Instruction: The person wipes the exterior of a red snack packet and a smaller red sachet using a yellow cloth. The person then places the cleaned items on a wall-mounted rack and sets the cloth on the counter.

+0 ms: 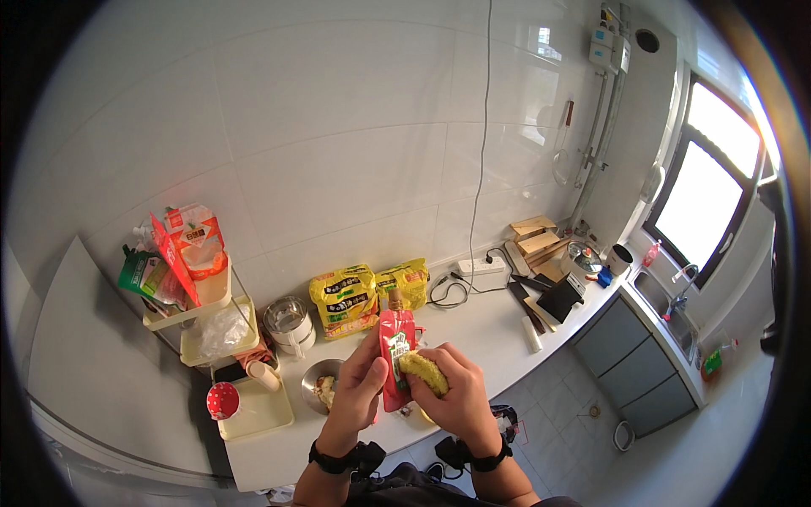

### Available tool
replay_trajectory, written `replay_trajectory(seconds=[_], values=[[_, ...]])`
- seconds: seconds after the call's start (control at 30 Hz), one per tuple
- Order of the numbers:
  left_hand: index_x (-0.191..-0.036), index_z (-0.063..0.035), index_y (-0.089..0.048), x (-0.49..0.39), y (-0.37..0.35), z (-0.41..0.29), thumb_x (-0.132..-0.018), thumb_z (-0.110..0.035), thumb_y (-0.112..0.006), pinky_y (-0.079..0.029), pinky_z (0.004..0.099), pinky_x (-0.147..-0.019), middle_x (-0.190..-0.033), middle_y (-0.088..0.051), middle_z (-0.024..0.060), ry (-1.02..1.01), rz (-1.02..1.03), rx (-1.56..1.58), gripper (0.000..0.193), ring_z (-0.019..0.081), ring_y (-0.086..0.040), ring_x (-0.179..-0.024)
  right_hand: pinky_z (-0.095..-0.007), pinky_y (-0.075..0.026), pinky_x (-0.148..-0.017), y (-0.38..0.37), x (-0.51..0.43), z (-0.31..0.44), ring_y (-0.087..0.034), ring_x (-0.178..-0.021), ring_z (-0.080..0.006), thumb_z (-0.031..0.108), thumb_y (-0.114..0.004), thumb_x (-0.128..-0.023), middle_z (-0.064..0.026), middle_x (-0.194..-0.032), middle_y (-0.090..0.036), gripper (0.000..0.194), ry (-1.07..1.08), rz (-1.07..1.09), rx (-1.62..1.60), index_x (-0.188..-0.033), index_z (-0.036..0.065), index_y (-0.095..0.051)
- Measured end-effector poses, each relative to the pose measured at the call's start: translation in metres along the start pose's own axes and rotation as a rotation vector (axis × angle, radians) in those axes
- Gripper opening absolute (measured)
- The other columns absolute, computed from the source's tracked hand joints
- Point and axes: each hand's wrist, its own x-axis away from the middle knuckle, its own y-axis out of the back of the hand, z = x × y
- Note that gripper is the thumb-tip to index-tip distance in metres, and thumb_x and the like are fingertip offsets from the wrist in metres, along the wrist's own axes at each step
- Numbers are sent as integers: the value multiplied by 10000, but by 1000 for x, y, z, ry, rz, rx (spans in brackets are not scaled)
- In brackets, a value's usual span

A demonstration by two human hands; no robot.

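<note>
My left hand (356, 388) grips a red spouted pouch (394, 380) from its left side, thumb across the front. The pouch is upright, its spout up, and it bears a white and green label with writing. In my right hand (457, 388) is a yellow-green textured cloth or sponge (424, 372), pressed against the right side of the pouch. Just left of my left hand stands a metal bowl (310, 379) with pale and brown food scraps in it, partly hidden by the hand. Both hands are held above the white countertop (500, 367).
Yellow food packages (345, 301) and a white electric pot (290, 326) stand along the wall. At left is a tiered rack (256, 421) with bags and a red polka-dot cup (223, 400). Knives (527, 307), a power strip (481, 266) and a glass-lidded pot (583, 258) lie right, before the sink (652, 288).
</note>
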Motion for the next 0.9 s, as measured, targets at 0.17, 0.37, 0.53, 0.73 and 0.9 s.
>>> replay_trajectory(seconds=[0.17, 0.37, 0.53, 0.73, 0.9], values=[[-1619, 6, -220, -1, -3, 1, -1103, -229, -498, -439, 405, -1131, -1507, -510, 189, -5, -66, 56, 631, 269, -564, -1333, -360, -545, -696, 1, -1, -1, -674, -741, -320, 41, -770, -790, -143, -894, -668, 283, 31, 19, -33, -1055, -19, -692], [-1628, -26, -223, -1, -3, 3, -1109, -212, -480, -456, 418, -1118, -1501, -513, 187, 0, -73, 87, 609, 283, -575, -1317, -401, -583, -739, 10, 1, -3, -708, -847, -365, 105, -778, -822, -145, -999, -692, 297, 8, 127, -3, -1089, 28, -676], [-1627, -24, -245, 2, -3, 1, -1106, -238, -497, -428, 386, -1135, -1523, -499, 169, 31, -17, -36, 616, 239, -555, -1338, -399, -577, -739, 9, 1, -5, -704, -845, -367, 100, -780, -815, -151, -993, -690, 308, -5, 61, -6, -1094, 21, -677], [-1647, -76, -242, 7, -6, -1, -1092, -232, -550, -430, 246, -977, -1323, -597, 38, 102, 69, -287, 654, 91, -539, -1095, -389, -565, -718, 7, -2, -8, -692, -806, -367, 67, -760, -806, -161, -953, -681, 287, -36, -73, 33, -1075, 1, -684], [-1654, -110, -238, 9, -9, -1, -1081, -239, -580, -436, 218, -848, -1232, -602, 4, 119, 106, -327, 680, 56, -484, -912, -386, -560, -714, 6, -3, -11, -686, -787, -369, 46, -745, -801, -165, -929, -676, 283, -63, -182, 34, -1073, -7, -686]])
